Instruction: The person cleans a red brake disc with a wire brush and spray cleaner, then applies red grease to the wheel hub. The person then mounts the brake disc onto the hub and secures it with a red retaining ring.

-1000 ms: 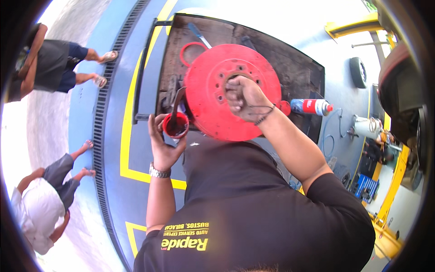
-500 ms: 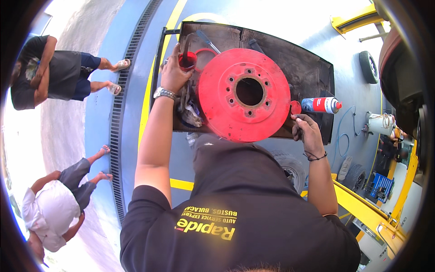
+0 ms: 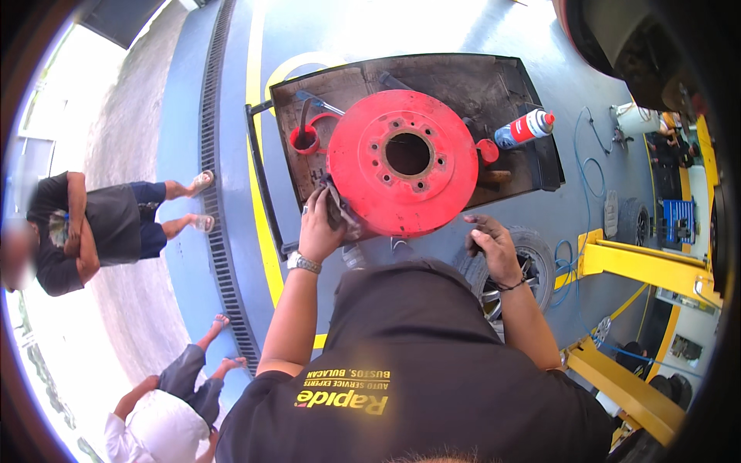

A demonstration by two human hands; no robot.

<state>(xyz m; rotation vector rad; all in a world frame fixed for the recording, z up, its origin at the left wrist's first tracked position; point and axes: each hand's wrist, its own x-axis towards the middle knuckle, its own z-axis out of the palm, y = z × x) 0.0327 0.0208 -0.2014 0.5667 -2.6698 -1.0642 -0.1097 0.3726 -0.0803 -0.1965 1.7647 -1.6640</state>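
A red brake drum point(image 3: 363, 181) lies flat on a dark metal tray point(image 3: 505, 85), with a round centre hole and a ring of smaller holes. At its lower left edge, my left hand point(image 3: 318, 230) closes on a crumpled dark rag point(image 3: 345, 218), close against the drum's side. My right hand point(image 3: 494, 245) is off the tray's near edge, right of the drum, its darkened fingers loosely bent, apart and holding nothing. Left of the drum stands a red cup point(image 3: 312, 145) with a dark handle sticking out. A small red round lid point(image 3: 488, 151) sits by the drum's right edge.
A spray can point(image 3: 525, 130) lies at the tray's right; a blue-handled tool point(image 3: 307, 98) lies at its upper left. A wheel point(image 3: 532, 262) stands under my right forearm. Yellow lift arms point(image 3: 644, 266) and a blue hose point(image 3: 590, 174) are further right. Two people stand left.
My left hand has left the red cup and come down to the rag. My right hand has drawn back from the small red lid. The whole view has turned slightly.
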